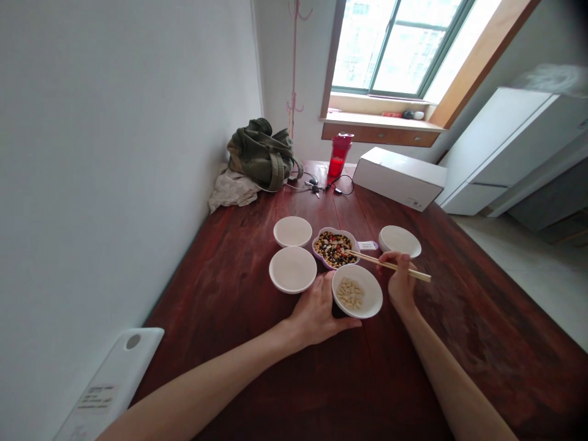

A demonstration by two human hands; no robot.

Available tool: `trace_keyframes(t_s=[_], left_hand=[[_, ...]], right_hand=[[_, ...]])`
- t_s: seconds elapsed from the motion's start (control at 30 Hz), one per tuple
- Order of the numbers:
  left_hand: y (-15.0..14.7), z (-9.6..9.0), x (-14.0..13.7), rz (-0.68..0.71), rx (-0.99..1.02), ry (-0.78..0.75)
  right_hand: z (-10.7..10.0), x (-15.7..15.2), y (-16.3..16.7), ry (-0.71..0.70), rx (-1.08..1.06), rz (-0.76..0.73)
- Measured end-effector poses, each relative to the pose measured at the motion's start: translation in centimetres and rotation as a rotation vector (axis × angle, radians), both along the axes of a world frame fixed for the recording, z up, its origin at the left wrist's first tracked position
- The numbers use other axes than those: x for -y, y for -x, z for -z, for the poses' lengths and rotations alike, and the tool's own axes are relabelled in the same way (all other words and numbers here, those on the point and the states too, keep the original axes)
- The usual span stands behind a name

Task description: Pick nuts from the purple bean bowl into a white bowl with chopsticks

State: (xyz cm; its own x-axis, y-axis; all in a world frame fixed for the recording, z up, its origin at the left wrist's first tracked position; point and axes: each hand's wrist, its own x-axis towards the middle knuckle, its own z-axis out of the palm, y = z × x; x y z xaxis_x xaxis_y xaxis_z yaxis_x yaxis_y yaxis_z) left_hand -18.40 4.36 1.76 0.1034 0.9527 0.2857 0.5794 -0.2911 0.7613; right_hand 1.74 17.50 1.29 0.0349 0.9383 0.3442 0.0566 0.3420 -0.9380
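Note:
My left hand [319, 312] is curled round the near side of a white bowl [373, 288], which tilts a little. Pale, flat seeds [350, 294] lie in its bottom. In my right hand [401, 283] is a pair of chopsticks [390, 265], their tips among mixed beans and grains [334, 246]. That mix fills a scalloped purple-rimmed dish [318, 252] with a short handle [367, 245]. To the left stand two white bowls, a nearer one [293, 269] and a farther one [293, 231]. Another white bowl [400, 241] sits beyond my right hand.
A green bag [261, 153] rests on a pale cloth [234, 188] by the wall. Farther back are a red shaker bottle [339, 154], keys with cables [315, 187] and a white box [399, 176]. A white panel-like object [114, 380] lies at the left edge of the dark red table [220, 275].

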Motion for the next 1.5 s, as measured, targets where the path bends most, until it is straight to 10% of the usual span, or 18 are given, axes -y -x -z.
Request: trace_keyframes(t_s=[0.63, 1.0, 1.27, 1.5], left_hand=[[-0.1, 0.0, 0.0, -0.004, -0.012, -0.001], [0.0, 0.1, 0.0, -0.001, -0.008, -0.01], [0.0, -0.2, 0.0, 0.007, 0.005, -0.013], [-0.1, 0.0, 0.0, 0.001, -0.001, -0.005]], right_hand=[[0.5, -1.2, -0.1, 0.047, -0.23, 0.108], [-0.2, -2.1, -1.5, 0.266, -0.732, -0.253], [-0.4, -1.9, -1.6, 0.3, -0.72, -0.383], [0.0, -2.1, -1.2, 0.246, -0.652, -0.212]])
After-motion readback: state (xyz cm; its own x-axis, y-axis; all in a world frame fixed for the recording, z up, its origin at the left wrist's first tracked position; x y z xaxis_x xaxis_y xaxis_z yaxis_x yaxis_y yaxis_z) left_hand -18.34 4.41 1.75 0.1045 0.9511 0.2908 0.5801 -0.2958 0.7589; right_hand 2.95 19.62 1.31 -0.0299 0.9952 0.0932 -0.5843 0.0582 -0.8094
